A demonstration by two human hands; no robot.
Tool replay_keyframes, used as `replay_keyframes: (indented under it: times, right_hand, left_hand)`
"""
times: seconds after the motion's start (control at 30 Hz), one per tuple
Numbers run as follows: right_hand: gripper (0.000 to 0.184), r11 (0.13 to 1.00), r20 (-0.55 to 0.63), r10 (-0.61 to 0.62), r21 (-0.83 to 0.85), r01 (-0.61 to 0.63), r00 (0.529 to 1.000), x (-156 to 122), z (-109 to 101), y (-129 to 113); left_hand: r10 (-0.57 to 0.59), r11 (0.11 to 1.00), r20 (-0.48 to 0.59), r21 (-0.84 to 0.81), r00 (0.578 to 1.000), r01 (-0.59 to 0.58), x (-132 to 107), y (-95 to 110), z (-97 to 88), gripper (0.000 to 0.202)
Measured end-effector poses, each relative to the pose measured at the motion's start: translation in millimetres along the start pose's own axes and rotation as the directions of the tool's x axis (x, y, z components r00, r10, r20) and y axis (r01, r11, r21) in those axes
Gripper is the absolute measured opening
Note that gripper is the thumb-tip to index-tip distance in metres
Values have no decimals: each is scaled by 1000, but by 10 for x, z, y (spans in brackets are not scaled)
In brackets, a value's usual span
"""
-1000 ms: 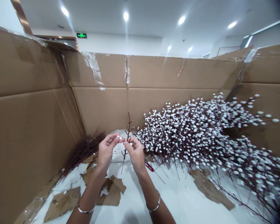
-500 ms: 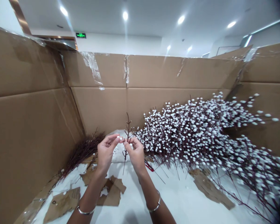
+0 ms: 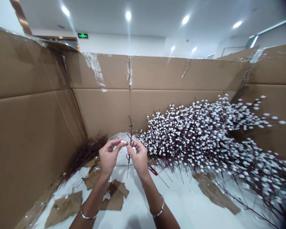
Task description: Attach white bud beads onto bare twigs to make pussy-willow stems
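We have a thin dark-brown twig [image 3: 130, 133] with a few white buds, standing nearly upright just in front of a heap of budded branches [image 3: 200, 136]. Our left hand [image 3: 108, 156] pinches a white bud [image 3: 122, 142] narrowly between its fingertips, while our right hand [image 3: 139, 157] grips the twig's middle with closed fingers. Compared with a second ago, the twig leans less.

"Where does this view look from?"
"The person's head, facing forward and down."
"How near is it?"
"Close: the left hand [image 3: 108, 158] and right hand [image 3: 139, 158] sit just below center frame, a cardboard wall [image 3: 102, 111] crosses the middle, and ceiling lights [image 3: 128, 15] line the top."
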State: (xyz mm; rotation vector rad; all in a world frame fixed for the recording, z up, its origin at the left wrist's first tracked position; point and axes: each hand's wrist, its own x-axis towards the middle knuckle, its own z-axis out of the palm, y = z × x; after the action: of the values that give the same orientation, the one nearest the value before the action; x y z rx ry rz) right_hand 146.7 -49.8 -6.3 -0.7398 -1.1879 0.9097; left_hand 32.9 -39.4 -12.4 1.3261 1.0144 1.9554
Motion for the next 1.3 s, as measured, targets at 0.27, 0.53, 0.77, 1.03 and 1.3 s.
replay_keyframes:
  times: [0.27,0.53,0.77,1.03,1.3]
  right_hand:
    - [16,1000,-17,0,4,0,1000,-23,27,-17]
    - [15,1000,-9,-7,-13,7,1000,-23,24,49]
    - [13,1000,-6,-6,-7,6,1000,-18,25,44]
    - [14,1000,-2,-2,-11,2,1000,-28,36,50]
    - [15,1000,-8,-11,-18,11,1000,-18,45,49]
  left_hand:
    - [97,993,-6,75,995,-96,-25,13,-14,16]
    - [173,980,26,92,985,-175,-10,35,-35,11]
    - [181,978,38,100,983,-184,-5,32,-33,11]
    - [187,971,41,143,982,-191,5,45,-34,10]
    - [248,951,82,168,965,-259,28,-6,-72,9]
